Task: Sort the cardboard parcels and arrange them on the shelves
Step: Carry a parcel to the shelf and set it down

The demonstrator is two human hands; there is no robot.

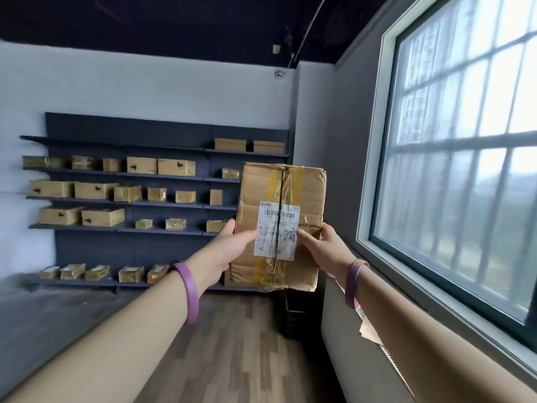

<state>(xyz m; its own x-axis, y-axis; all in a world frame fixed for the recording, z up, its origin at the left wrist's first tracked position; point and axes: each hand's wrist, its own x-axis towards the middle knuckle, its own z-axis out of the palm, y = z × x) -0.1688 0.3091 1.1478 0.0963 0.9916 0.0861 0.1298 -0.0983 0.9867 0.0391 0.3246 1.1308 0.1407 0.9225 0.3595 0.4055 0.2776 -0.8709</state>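
Observation:
I hold a worn cardboard parcel [302, 187] upright in front of me, sealed with yellowish tape and bearing a white shipping label with a barcode. My left hand [229, 248] grips its lower left edge, thumb across the label. My right hand [325, 245] grips the lower right edge, thumb also on the label. Beyond the parcel, dark wall shelves [128, 175] carry several cardboard parcels in rows; the parcel hides the shelves' right end.
A large barred window [465, 158] fills the right wall, with a pale ledge below it. A dark crate-like object [293, 315] stands on the wood floor [232, 359] under the parcel. A torn cardboard scrap [369, 333] shows by my right forearm.

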